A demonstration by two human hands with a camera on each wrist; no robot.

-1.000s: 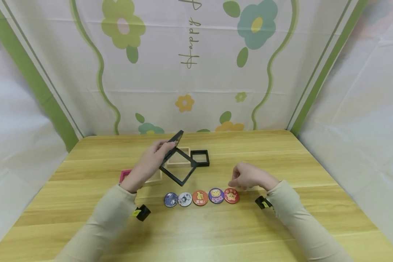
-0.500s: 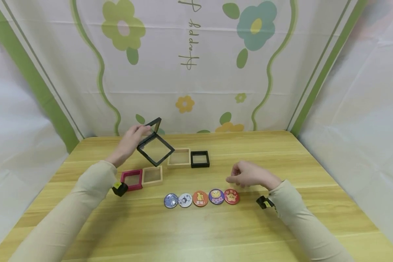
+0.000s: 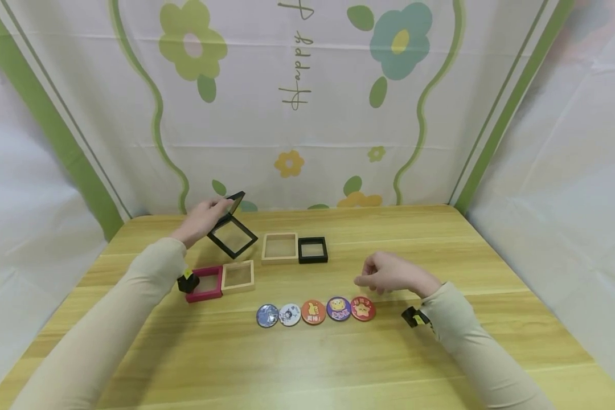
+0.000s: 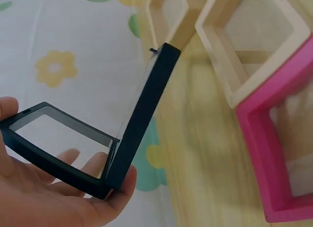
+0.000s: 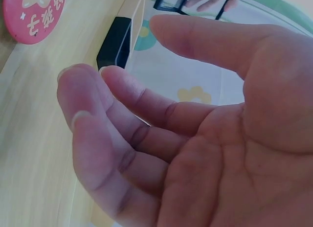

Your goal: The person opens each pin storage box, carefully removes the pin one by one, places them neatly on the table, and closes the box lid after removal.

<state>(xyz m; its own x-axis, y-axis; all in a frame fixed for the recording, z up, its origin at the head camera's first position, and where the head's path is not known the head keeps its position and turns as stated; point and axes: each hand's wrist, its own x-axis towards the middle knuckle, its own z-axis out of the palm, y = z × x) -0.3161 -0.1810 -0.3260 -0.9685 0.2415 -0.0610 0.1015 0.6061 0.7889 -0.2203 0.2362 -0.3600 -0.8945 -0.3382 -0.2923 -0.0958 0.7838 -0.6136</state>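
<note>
My left hand [image 3: 202,219] grips a black hinged display frame [image 4: 144,114] at the table's back left. Its two halves are spread apart, with clear film in them. Thumb and fingers hold one half, seen closely in the left wrist view; the other half [image 3: 220,245] hangs tilted over the wood. My right hand [image 3: 392,272] hovers just behind a red star badge [image 3: 363,308], fingers loosely curled around nothing. To the badge's left lie a purple badge [image 3: 339,308], an orange thumbs-up badge [image 3: 314,312], a white badge [image 3: 289,314] and a blue badge [image 3: 267,315], in a row.
Behind the row stand a pink frame [image 3: 205,296] touching a wooden frame [image 3: 238,287], and farther back another wooden frame [image 3: 279,261] beside a small black frame [image 3: 313,259]. A flowered cloth [image 3: 297,131] hangs at the table's back edge.
My left hand has carried the black display frame left and back, away from over the wooden frames, then slightly lower. My right hand has stayed almost still.
</note>
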